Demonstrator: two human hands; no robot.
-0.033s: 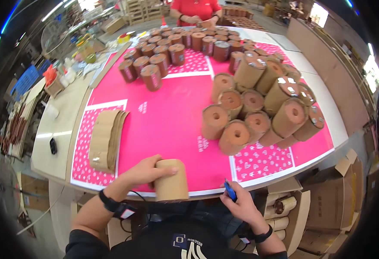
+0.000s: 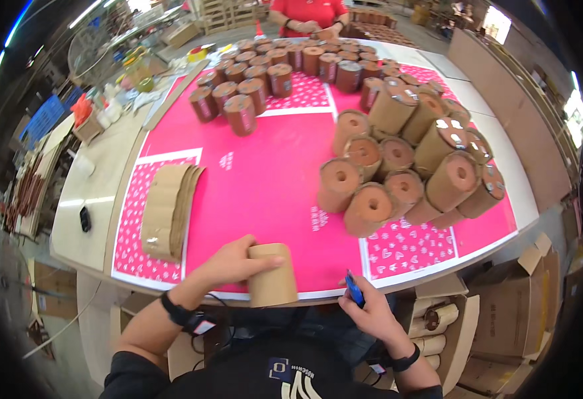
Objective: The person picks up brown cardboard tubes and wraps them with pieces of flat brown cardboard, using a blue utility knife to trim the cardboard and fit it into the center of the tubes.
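Left hand [image 2: 228, 265] is gripping the brown tube [image 2: 271, 274] at the table's [image 2: 105, 166] near edge while I'm pinching a blue tool [image 2: 353, 288] in my right hand [image 2: 371, 312], risking tipping it floorward.

Plain brown cardboard tube package [image 2: 271, 272] upright at the near edge of the surface, gripped by the left hand [image 2: 228, 265]

Flat stack of brown card sleeves [image 2: 166, 209] just left of and beyond that hand, lying on a pink sheet with white heart print [image 2: 132, 229]

Heap of brown tube packages with round end caps [image 2: 404, 169] beyond the right hand [image 2: 371, 312], some upright, some tipped

Open brown cartons [image 2: 504, 312] right of the right hand, below the surface edge

Dark red labelled tubes [image 2: 241, 113] stand far beyond both hands
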